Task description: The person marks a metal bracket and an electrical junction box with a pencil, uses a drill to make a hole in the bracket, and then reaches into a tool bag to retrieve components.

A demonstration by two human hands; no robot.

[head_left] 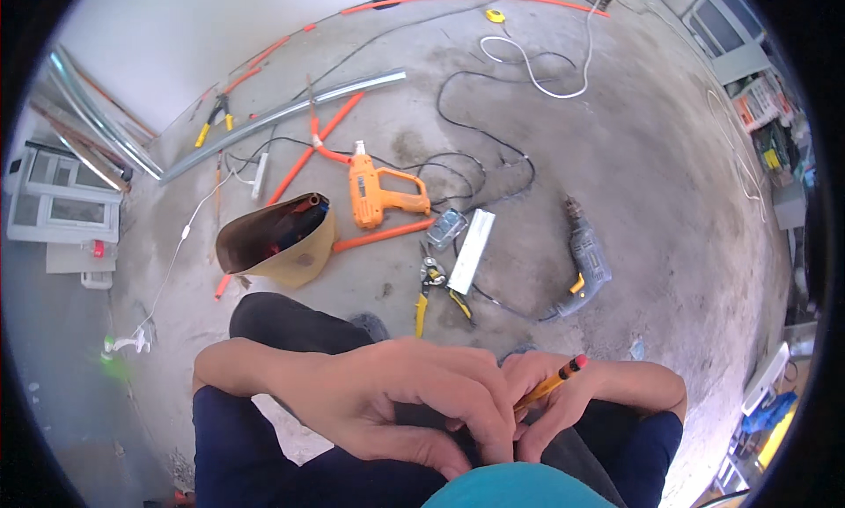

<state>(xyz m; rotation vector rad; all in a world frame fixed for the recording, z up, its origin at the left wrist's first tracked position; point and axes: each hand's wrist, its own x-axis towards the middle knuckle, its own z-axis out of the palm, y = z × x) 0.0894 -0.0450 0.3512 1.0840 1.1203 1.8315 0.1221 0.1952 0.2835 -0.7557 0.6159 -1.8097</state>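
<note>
Both my hands meet low in the picture, over my dark-clothed legs. In my right hand [556, 395] a yellow-orange pencil [547, 389] with a reddish end slants up and to the right, held between curled fingers. Close beside it, my left hand [414, 398] has its thumb and fingers bent toward each other and toward the right fingertips. Whatever lies between the left fingertips is hidden. Just beyond my hands on the floor are pliers with yellow-and-black handles [422, 298]. A white rectangular channel piece [473, 251] and a clear box [447, 229] lie behind them.
An orange heat gun [367, 195] and an open tan bag [308, 254] stand ahead. A corded drill [588, 260] lies at right. Orange pipes [387, 234], a long metal profile [264, 131], a black cable [480, 129] and a yellow tape measure [495, 16] spread across the concrete.
</note>
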